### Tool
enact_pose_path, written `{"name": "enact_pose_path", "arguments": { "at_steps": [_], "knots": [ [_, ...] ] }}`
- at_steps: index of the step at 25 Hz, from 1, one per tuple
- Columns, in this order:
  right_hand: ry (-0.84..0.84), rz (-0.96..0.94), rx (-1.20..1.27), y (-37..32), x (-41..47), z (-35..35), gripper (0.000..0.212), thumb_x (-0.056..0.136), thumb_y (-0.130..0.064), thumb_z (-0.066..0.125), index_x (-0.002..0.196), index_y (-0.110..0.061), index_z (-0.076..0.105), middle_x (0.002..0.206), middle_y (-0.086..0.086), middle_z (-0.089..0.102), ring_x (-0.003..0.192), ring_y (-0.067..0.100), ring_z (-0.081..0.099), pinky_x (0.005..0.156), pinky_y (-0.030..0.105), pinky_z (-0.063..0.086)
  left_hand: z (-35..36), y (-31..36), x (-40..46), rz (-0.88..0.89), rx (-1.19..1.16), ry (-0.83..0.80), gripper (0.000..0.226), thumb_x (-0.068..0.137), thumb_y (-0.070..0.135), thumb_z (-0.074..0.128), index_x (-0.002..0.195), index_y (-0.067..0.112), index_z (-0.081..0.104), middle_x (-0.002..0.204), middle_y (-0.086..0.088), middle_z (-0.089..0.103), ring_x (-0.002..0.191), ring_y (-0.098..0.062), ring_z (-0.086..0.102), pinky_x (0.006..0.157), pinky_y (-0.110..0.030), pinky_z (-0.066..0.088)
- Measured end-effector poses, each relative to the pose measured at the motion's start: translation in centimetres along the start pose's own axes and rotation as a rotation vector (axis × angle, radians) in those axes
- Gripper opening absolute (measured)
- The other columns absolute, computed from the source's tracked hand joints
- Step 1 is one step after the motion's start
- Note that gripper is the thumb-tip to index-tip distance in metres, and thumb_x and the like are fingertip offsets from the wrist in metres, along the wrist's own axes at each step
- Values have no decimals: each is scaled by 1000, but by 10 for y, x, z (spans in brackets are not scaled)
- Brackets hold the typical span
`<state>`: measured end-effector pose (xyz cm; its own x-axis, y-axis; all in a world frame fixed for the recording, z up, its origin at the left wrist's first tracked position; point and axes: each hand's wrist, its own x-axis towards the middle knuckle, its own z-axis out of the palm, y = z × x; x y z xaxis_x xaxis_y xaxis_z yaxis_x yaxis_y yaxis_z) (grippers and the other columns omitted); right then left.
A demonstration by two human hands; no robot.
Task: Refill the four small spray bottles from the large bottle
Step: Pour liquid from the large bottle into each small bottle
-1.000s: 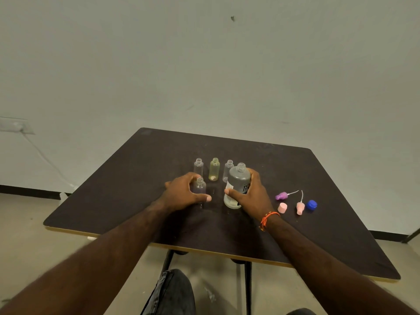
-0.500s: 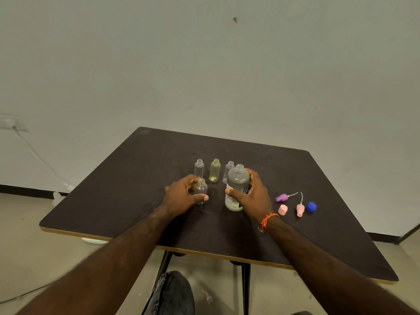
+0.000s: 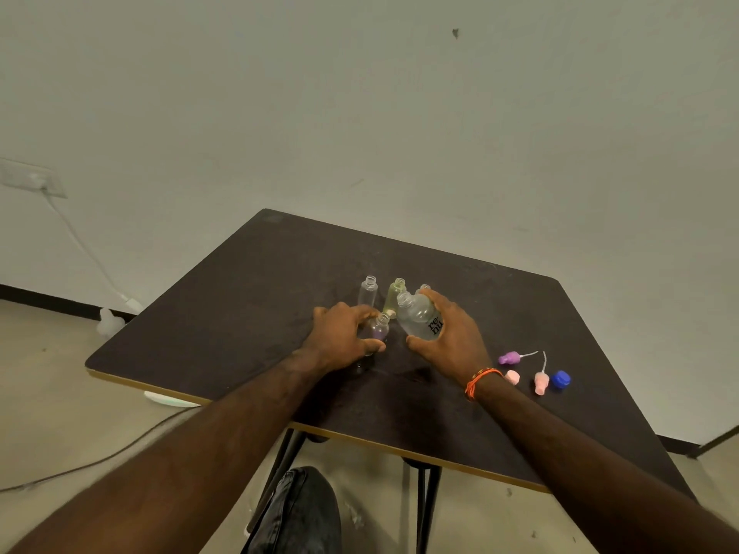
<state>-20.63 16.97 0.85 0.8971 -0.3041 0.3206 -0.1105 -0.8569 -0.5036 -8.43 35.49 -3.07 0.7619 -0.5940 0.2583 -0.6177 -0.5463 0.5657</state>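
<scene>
right hand (image 3: 452, 333) holds the big bottle (image 3: 418, 315), tipped toward the small bottle (image 3: 379, 327). left hand (image 3: 344, 337) is wrapped around that small bottle, which stands on the desk (image 3: 240, 297).

A plain pale wall (image 3: 360, 113) fills the top. A dark counter (image 3: 240, 305) stands on beige floor (image 3: 48, 385). At 9 o'clock, a socket (image 3: 32, 177) trails a white cable (image 3: 80, 241).
</scene>
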Motion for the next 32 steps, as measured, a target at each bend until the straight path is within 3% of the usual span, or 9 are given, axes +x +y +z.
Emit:
{"name": "enact_pose_path", "arguments": {
  "at_steps": [4,8,14,32],
  "knots": [
    [-27,9,-108,4,6,-3,81,65,-48,70,140,-38,44,129,-2,58,110,16,53,93,37,51,-3,-1,1,27,109,-33,62,79,60,78,132,33,59,117,10,69,114,-12,59,98,-37,26],
    [-50,5,-157,8,6,-9,80,67,-40,76,140,-39,44,123,-1,59,107,17,53,91,39,51,-5,0,2,39,140,-43,55,79,61,78,122,31,60,107,12,64,109,-11,56,99,-38,26],
    [-120,-4,-192,12,-1,-2,82,70,-39,78,144,-34,42,128,3,57,115,22,52,97,49,50,-6,5,4,54,182,-46,52,79,60,78,119,31,63,106,10,64,109,-12,55,102,-41,28],
    [-133,-19,-319,6,1,-9,82,74,-34,81,147,-32,42,132,6,56,116,27,53,97,44,50,-3,8,7,65,218,-81,51,81,61,77,118,28,63,111,6,65,113,-15,55,106,-44,28]
  ]
}}
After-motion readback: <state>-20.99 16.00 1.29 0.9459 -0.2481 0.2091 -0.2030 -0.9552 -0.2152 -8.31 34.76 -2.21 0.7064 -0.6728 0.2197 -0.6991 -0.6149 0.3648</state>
